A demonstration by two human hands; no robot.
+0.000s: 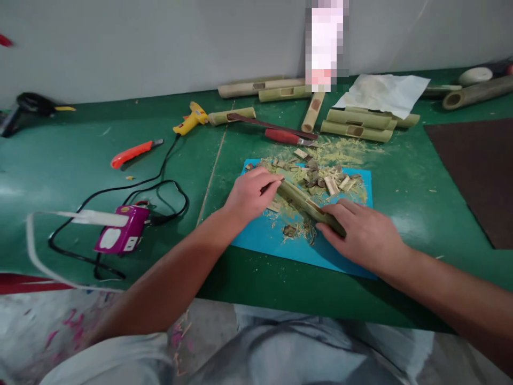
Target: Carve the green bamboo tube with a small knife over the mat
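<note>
A green bamboo tube [298, 199] with a rectangular slot cut in its upper side lies slanted above a blue sheet [260, 235]. My right hand [363, 231] is closed round its lower right end. At the upper left end is my left hand [256, 193], its fingers pinched on a thin dark object that I cannot make out clearly, close against the tube. Wood chips [332, 185] and pale shavings cover much of the sheet around the tube.
Behind the sheet lie a red-handled tool [282, 136], a long dark strip [272, 125] and several slotted bamboo pieces [356, 130]. To the left are a yellow glue gun [191, 120], an orange cutter [132, 154] and a purple power socket [122, 230] with cables. A brown board [476, 171] lies right.
</note>
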